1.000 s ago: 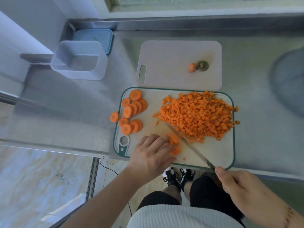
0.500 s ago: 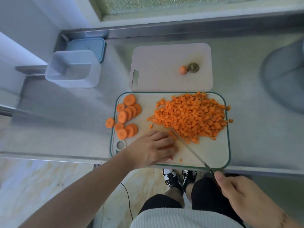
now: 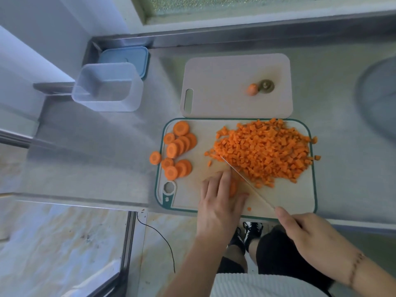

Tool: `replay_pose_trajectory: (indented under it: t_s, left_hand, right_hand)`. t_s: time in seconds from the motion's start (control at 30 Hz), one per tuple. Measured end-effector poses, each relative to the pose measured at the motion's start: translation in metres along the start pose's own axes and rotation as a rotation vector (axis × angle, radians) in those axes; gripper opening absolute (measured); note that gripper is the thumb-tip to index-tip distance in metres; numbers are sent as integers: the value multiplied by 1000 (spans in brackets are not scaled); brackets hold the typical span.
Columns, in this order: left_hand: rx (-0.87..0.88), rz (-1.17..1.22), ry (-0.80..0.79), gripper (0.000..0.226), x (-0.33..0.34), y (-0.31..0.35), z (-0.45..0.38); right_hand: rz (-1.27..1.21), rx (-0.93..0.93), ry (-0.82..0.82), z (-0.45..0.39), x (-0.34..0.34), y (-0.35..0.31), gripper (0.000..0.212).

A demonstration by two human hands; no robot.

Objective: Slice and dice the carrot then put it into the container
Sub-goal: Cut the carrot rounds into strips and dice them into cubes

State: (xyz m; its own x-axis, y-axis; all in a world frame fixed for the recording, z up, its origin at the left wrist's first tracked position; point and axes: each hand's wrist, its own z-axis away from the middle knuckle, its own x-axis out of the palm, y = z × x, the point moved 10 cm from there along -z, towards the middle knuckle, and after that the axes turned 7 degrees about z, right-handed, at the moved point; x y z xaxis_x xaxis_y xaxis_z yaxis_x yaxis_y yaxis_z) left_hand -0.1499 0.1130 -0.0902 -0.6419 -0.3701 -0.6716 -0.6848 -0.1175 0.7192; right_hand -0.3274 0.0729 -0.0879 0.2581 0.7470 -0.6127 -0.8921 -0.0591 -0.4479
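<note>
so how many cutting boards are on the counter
2. The green-rimmed cutting board lies nearest the person and carries the carrot slices and dice. The plain cutting board sits just behind it, holding two carrot ends. None seem hidden.

orange carrot dice [image 3: 263,151], teal-rimmed board [image 3: 311,189]
</note>
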Motion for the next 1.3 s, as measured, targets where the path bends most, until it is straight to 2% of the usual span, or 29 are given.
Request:
replay_pose_trajectory:
  t_s: [0.07, 0.17, 0.27, 0.37, 0.47, 0.6, 0.77, 0.93, 1.07, 1.2, 1.3]
  left_hand:
    - [26, 5, -13, 61, -6, -2, 3]
    - [144, -53, -33, 54, -17, -5, 5]
    - [317, -38, -54, 32, -15, 0, 4]
    - [409, 1, -54, 14, -12, 2, 4]
    - [400, 48, -37, 11, -14, -2, 2]
    - [394, 104, -27, 11, -15, -1, 0]
    - [391, 127, -31, 14, -16, -2, -4]
    - [376, 98, -35, 11, -15, -5, 0]
    - [375, 96, -6, 11, -18, -5, -1]
    - [361, 114, 14, 9, -21, -3, -2]
    - [350, 129, 7, 9, -20, -5, -3]
  right_hand:
    - [24, -14, -1, -2, -2, -2, 76]
    - [22, -15, -17, 0, -3, -8, 73]
    - [-1, -28, -56, 6, -2, -17, 64]
    - [-37, -49, -67, 10, 1, -20, 66]
    - [-13, -50, -43, 13, 8, -16, 62]
    - [58, -26, 5, 13, 8, -10, 86]
    - [160, -36, -51, -15, 16, -30, 72]
    - [25, -62, -15, -21, 5, -38, 65]
    - [8, -74, -40, -1, 4, -30, 73]
    - [16, -25, -93, 8, 9, -24, 64]
    - [51, -16, -113, 2, 14, -28, 68]
